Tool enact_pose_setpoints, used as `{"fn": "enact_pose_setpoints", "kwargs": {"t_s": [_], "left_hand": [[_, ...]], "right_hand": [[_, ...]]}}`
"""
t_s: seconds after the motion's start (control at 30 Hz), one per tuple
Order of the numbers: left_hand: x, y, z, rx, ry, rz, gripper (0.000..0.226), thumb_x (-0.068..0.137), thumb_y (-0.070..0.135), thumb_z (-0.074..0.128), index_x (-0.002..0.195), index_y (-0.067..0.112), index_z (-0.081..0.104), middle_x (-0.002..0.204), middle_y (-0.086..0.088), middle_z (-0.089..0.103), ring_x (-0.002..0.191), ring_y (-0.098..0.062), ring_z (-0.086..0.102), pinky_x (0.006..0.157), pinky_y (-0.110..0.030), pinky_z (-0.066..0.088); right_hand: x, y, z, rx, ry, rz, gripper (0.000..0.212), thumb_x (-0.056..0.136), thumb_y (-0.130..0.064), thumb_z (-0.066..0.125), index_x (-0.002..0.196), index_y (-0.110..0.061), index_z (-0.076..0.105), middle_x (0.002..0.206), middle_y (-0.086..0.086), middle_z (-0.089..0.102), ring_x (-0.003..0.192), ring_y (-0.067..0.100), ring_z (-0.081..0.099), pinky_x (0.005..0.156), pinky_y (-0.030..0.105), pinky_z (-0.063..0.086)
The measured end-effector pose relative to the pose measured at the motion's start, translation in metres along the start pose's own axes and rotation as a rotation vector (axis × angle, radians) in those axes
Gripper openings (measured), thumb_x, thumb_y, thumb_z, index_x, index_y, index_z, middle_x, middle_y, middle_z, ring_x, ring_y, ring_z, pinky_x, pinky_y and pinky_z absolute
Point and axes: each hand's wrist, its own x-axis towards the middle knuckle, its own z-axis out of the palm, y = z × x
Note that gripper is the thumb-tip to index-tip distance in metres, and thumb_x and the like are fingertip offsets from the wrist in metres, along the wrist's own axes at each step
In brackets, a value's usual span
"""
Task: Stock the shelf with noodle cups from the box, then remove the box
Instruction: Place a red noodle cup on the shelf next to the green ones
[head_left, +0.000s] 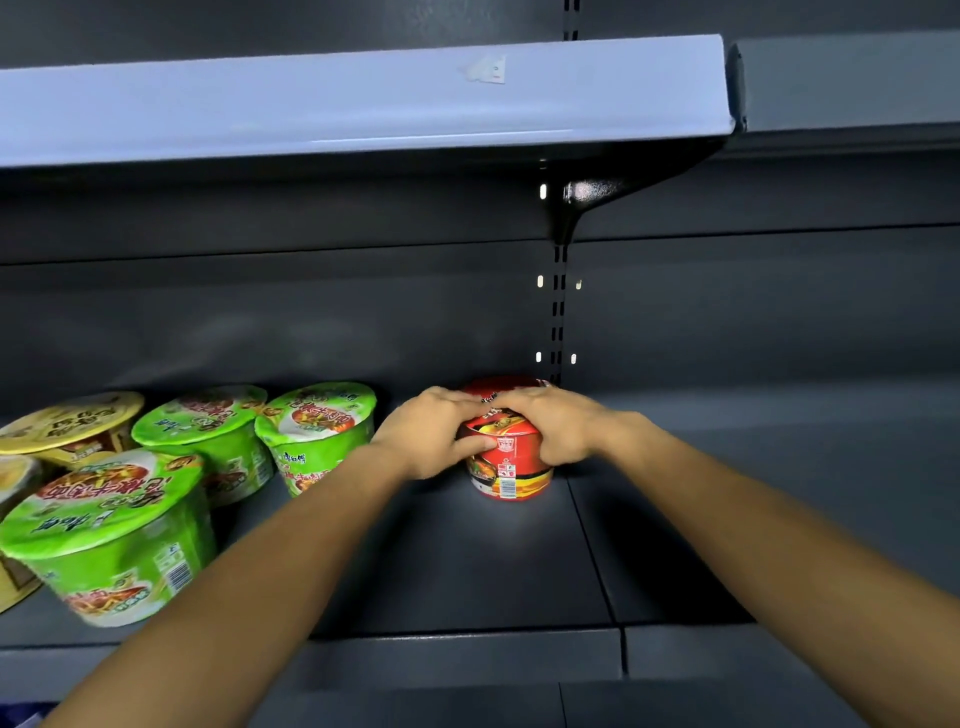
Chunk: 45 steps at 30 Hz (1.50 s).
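Forearms are stretched in from the near edge, and a red noodle cup (511, 467) is clasped by both hands.

The left hand (426, 431) and right hand (556, 426) are curled round the cup's upper half from either side, with fingers laid over its rim. The cup is stood well back on the dark shelf (467, 571), close to the slotted upright (558, 312). Its long axis is vertical, its lid is turned up, and its barcode panel is faced towards the camera. A red lid is glimpsed behind the hands; whether it is a second cup cannot be told. The nearest green noodle cup (317, 431) is set just to the left, not touching. That leaning cup could be knocked by the left wrist if the hands are drawn back carelessly. The red cup could be tipped if one side is let go first. The box is not seen.
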Motion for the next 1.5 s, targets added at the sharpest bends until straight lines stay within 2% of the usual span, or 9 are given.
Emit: {"fn": "enact_pose_setpoints", "kwargs": {"t_s": [0.13, 0.2, 0.33, 0.47, 0.57, 0.67, 0.8, 1.03, 1.5], "left_hand": [[0.002, 0.019, -0.005, 0.334, 0.036, -0.054, 0.062, 0.087, 0.068, 0.040, 0.129, 0.026, 0.055, 0.123, 0.000, 0.060, 0.112, -0.025, 0.051, 0.089, -0.036, 0.046], [0.005, 0.031, -0.006, 0.417, 0.079, -0.081, 0.061, 0.086, 0.067, 0.042, 0.119, 0.019, 0.059, 0.115, -0.002, 0.062, 0.108, -0.025, 0.053, 0.082, -0.034, 0.043], [0.011, 0.045, -0.006, 0.394, 0.137, -0.120, 0.050, 0.085, 0.057, 0.051, 0.107, 0.014, 0.063, 0.110, -0.005, 0.063, 0.105, -0.025, 0.055, 0.075, -0.032, 0.042], [0.016, 0.029, -0.012, 0.131, 0.009, -0.108, 0.055, 0.078, 0.054, 0.065, 0.122, 0.022, 0.061, 0.121, -0.003, 0.057, 0.114, -0.026, 0.052, 0.092, -0.039, 0.047], [0.016, 0.006, -0.006, 0.009, -0.092, -0.121, 0.077, 0.073, 0.037, 0.073, 0.143, 0.029, 0.040, 0.142, -0.001, 0.043, 0.131, -0.026, 0.039, 0.107, -0.043, 0.037], [0.012, -0.003, 0.004, -0.032, -0.094, -0.116, 0.077, 0.080, 0.033, 0.070, 0.147, 0.025, 0.033, 0.151, -0.004, 0.034, 0.139, -0.024, 0.031, 0.114, -0.038, 0.027], [0.008, 0.002, 0.007, -0.100, 0.001, -0.118, 0.062, 0.087, 0.038, 0.065, 0.143, 0.024, 0.042, 0.144, -0.004, 0.041, 0.132, -0.021, 0.041, 0.111, -0.028, 0.031], [0.007, 0.018, -0.001, -0.104, 0.041, -0.137, 0.055, 0.081, 0.049, 0.068, 0.132, 0.030, 0.056, 0.121, -0.004, 0.049, 0.115, -0.020, 0.051, 0.101, -0.032, 0.040], [0.010, 0.025, 0.003, -0.186, 0.050, -0.158, 0.056, 0.081, 0.046, 0.070, 0.131, 0.026, 0.056, 0.125, -0.004, 0.047, 0.117, -0.019, 0.050, 0.104, -0.032, 0.040]], "right_hand": [[0.008, -0.012, 0.005, -0.048, 0.013, 0.034, 0.077, 0.067, -0.040, 0.079, 0.131, -0.017, 0.043, 0.127, 0.002, 0.051, 0.120, 0.022, 0.048, 0.096, 0.032, 0.043], [0.012, -0.017, 0.008, -0.066, 0.033, 0.053, 0.075, 0.068, -0.040, 0.080, 0.128, -0.012, 0.044, 0.128, 0.005, 0.051, 0.122, 0.023, 0.047, 0.099, 0.032, 0.042], [0.014, -0.018, 0.011, -0.106, 0.057, 0.073, 0.084, 0.073, -0.035, 0.079, 0.140, -0.006, 0.036, 0.145, 0.010, 0.039, 0.136, 0.025, 0.035, 0.112, 0.032, 0.029], [0.009, -0.010, 0.008, -0.141, 0.040, 0.040, 0.089, 0.075, -0.034, 0.077, 0.146, -0.009, 0.029, 0.152, 0.009, 0.032, 0.140, 0.024, 0.028, 0.114, 0.029, 0.024], [0.006, -0.001, 0.004, -0.132, 0.015, 0.017, 0.090, 0.074, -0.028, 0.078, 0.148, -0.013, 0.028, 0.153, 0.006, 0.031, 0.140, 0.023, 0.029, 0.113, 0.028, 0.022], [0.003, 0.005, 0.002, -0.117, -0.004, 0.010, 0.093, 0.074, -0.023, 0.078, 0.150, -0.016, 0.024, 0.154, 0.004, 0.028, 0.141, 0.022, 0.025, 0.116, 0.029, 0.019], [0.000, 0.010, 0.000, -0.132, -0.013, 0.007, 0.092, 0.078, -0.019, 0.075, 0.151, -0.022, 0.020, 0.156, 0.000, 0.024, 0.144, 0.022, 0.018, 0.116, 0.028, 0.012], [-0.005, 0.021, 0.007, -0.129, 0.017, 0.028, 0.087, 0.081, -0.020, 0.070, 0.150, -0.030, 0.018, 0.155, 0.002, 0.024, 0.145, 0.024, 0.016, 0.119, 0.040, 0.014], [-0.009, 0.031, 0.006, -0.072, 0.006, 0.061, 0.088, 0.080, -0.015, 0.070, 0.151, -0.029, 0.019, 0.157, 0.004, 0.020, 0.145, 0.024, 0.015, 0.118, 0.041, 0.020]]}}
